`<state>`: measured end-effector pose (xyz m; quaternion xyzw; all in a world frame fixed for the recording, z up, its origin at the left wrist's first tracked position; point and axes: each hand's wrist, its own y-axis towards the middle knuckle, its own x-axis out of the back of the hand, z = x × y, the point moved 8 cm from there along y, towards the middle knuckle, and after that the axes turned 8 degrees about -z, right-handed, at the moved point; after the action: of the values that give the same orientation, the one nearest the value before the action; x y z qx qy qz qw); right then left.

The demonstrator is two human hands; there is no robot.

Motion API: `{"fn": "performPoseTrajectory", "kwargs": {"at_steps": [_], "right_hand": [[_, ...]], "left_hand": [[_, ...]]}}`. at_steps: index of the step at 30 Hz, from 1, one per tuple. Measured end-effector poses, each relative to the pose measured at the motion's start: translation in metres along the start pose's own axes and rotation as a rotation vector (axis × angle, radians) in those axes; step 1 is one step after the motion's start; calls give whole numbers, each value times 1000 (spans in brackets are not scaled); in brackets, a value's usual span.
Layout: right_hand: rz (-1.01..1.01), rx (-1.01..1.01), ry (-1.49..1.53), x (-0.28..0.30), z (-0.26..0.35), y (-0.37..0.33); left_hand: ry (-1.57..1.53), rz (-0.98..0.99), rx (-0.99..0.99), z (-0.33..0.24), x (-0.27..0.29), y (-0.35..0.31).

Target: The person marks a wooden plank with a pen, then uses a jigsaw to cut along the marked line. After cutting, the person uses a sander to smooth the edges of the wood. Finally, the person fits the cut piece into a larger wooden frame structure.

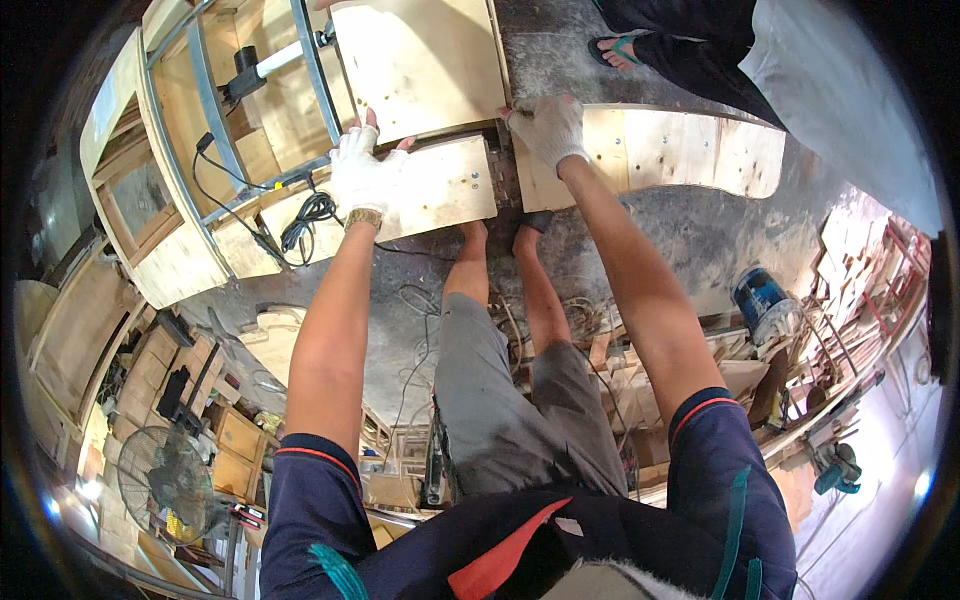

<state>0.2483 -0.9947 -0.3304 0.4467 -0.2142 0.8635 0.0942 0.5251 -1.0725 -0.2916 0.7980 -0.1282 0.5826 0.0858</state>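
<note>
A pale plywood frame (180, 265) with metal bars holds a rod-like actuator (280, 62). My left hand (365, 172), in a white fingerless work glove, lies with fingers spread on a plywood board (450, 185) at the frame's near side. Beyond it a wide plywood panel (425, 65) rests on the frame. My right hand (550, 130), gloved too, has its fingers curled over the left end of a curved plywood section (690, 150). A narrow dark gap (505, 165) separates this section from the left board. Its fingertips are partly hidden.
A coiled black cable (312, 215) hangs by the frame. Another person's sandalled foot (615, 52) stands at the far right. Wood scraps (870, 260) and a blue bucket (760, 300) lie at right. Cords (420, 300) trail near my legs; a fan (165, 480) stands lower left.
</note>
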Motion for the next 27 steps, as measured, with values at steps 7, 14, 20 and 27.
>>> {"fn": "performPoseTrajectory", "kwargs": {"at_steps": [7,14,20,27], "right_hand": [[76,-61,-9,3,0,4],[18,-30,60,7,4,-3],[100,-136,124,4,-4,10],[287,-124,72,-7,-9,17]], "left_hand": [[17,13,17,-2,1,3],[53,-19,-15,1,-2,-3],[94,-50,-72,-8,5,-1],[50,-20,-15,4,-2,-4]]}}
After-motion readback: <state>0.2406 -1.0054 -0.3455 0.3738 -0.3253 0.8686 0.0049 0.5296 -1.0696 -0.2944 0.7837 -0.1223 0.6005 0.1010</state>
